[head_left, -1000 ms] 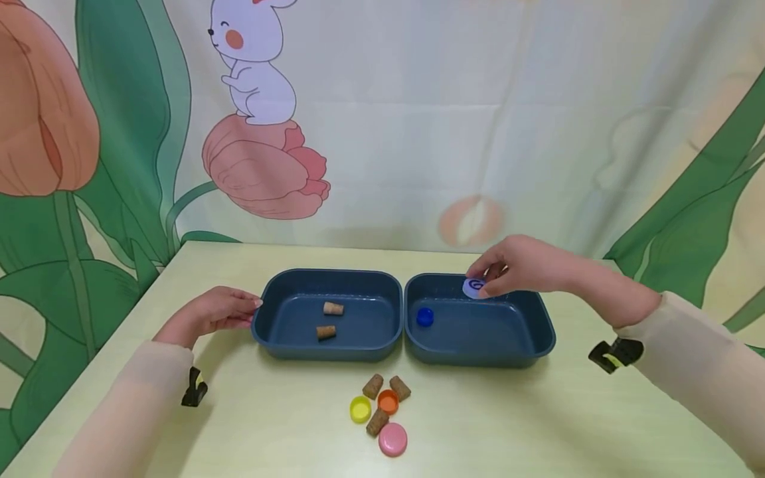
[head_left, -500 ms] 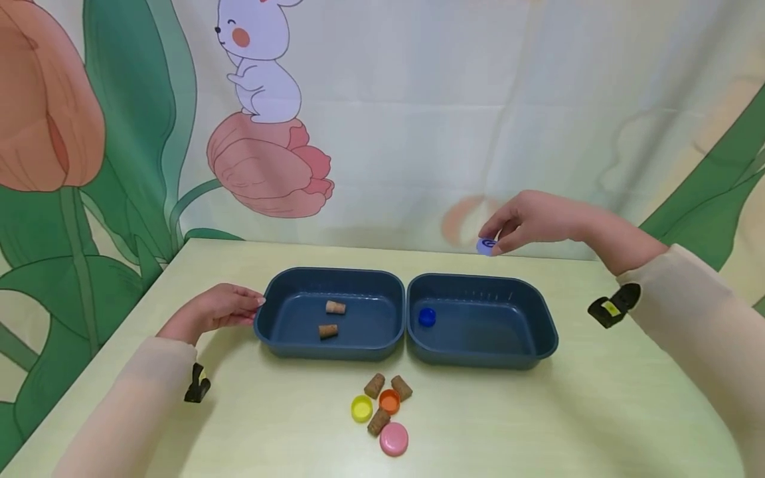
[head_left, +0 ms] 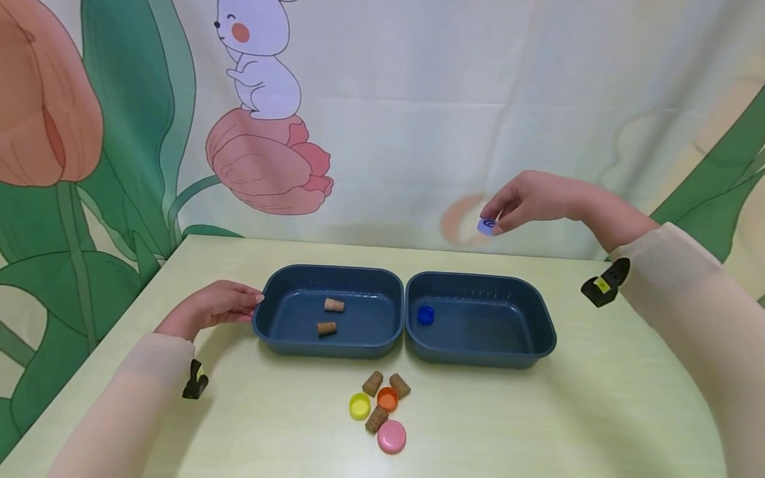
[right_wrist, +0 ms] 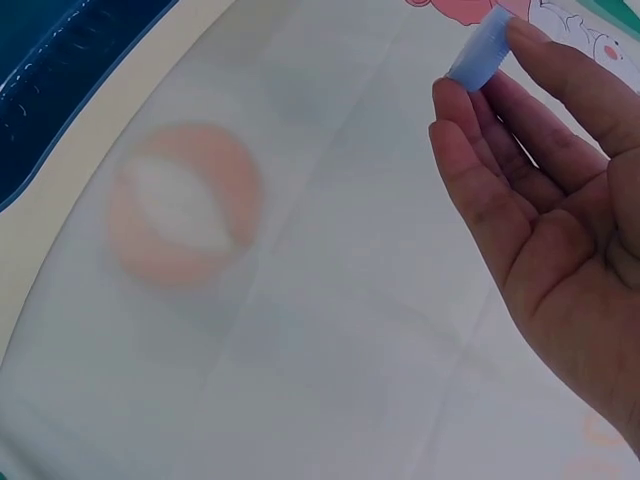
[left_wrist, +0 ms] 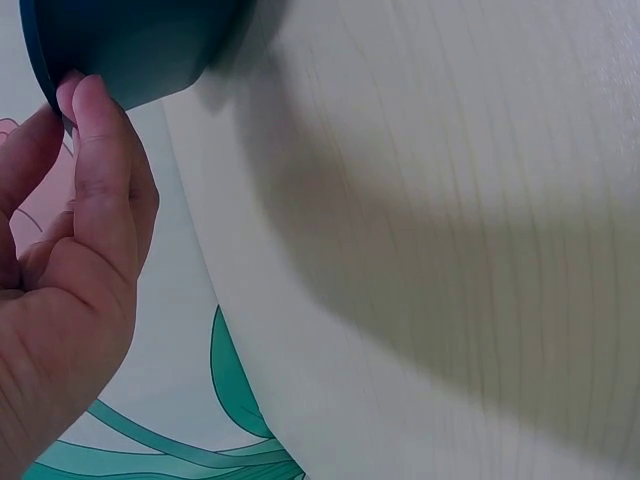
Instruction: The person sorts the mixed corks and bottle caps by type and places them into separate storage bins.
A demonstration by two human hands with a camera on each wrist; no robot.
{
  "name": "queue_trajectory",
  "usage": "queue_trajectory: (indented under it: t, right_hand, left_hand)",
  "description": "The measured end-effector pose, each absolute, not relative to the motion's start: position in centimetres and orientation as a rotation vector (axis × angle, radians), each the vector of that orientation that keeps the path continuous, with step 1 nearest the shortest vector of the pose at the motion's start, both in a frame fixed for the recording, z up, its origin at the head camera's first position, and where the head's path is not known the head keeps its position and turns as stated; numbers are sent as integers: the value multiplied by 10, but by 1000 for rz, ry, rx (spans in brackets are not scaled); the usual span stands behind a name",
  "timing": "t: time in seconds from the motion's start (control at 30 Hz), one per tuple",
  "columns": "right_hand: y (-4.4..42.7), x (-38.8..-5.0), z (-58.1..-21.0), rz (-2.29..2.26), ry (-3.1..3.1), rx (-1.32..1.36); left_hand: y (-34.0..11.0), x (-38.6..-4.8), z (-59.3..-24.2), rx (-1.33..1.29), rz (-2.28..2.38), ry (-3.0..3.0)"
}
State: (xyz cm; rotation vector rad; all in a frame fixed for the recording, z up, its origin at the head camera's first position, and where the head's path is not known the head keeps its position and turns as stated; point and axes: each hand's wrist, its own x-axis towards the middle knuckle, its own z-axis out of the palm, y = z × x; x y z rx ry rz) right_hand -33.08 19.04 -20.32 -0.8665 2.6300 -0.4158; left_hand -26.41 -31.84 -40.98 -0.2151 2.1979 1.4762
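The person's right hand (head_left: 532, 196) pinches a pale-blue, round, seemingly plastic cap (head_left: 487, 226), thumb and fingertips parted only by its width. From here I see it up in the air before the pale printed cloth backdrop (head_left: 388, 166), clear of the right-hand dark-blue, round-cornered tray (head_left: 472, 359). I'd judge the cap light, stiff and hard to damage; its smooth face could slip, so opposite edges seem the best hold. The left hand (head_left: 218, 305) pinches the matching left-hand tray (head_left: 335, 350) by its outer rim, which looks rigid.
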Motion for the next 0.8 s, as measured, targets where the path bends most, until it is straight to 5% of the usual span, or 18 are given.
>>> queue_trajectory:
  t: [0.8]
  right_hand:
    - [167,-356,-245,-437,2505,-862]
  left_hand:
    - [-319,-266,-412,-233,1466,2208]
